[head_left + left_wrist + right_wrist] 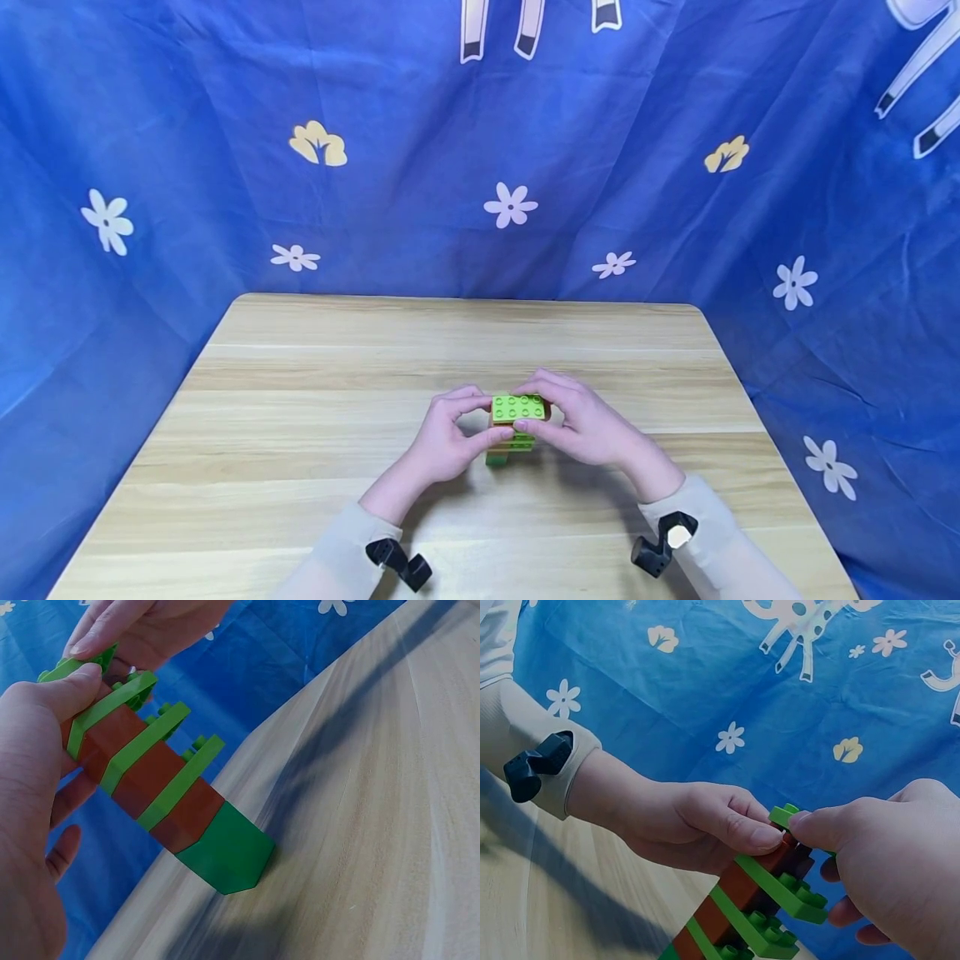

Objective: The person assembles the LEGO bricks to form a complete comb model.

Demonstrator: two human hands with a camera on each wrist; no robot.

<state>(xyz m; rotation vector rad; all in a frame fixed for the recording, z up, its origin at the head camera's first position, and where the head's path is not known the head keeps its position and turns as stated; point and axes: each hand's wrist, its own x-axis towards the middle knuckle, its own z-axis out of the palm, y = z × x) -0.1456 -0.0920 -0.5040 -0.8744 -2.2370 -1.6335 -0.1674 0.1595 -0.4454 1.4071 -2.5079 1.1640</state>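
A tower of toy building bricks (142, 774) stands on the table, with brown bricks alternating with thin light green plates that jut out to one side. Its lowest brick (227, 851) is dark green. Close to the top, my left hand (448, 440) grips the tower between thumb and fingers. My right hand (583, 423) pinches the topmost light green plate (517, 407), thumb on its near edge and fingers behind. In the right wrist view, both thumbs lie close together at the tower's upper end. Whether the top plate is fully seated cannot be seen.
The wooden table (315, 400) carries the tower near its middle. Behind it and along both sides hangs a blue cloth (405, 167) printed with flowers and animals. Small black cameras (399, 564) are strapped on both wrists.
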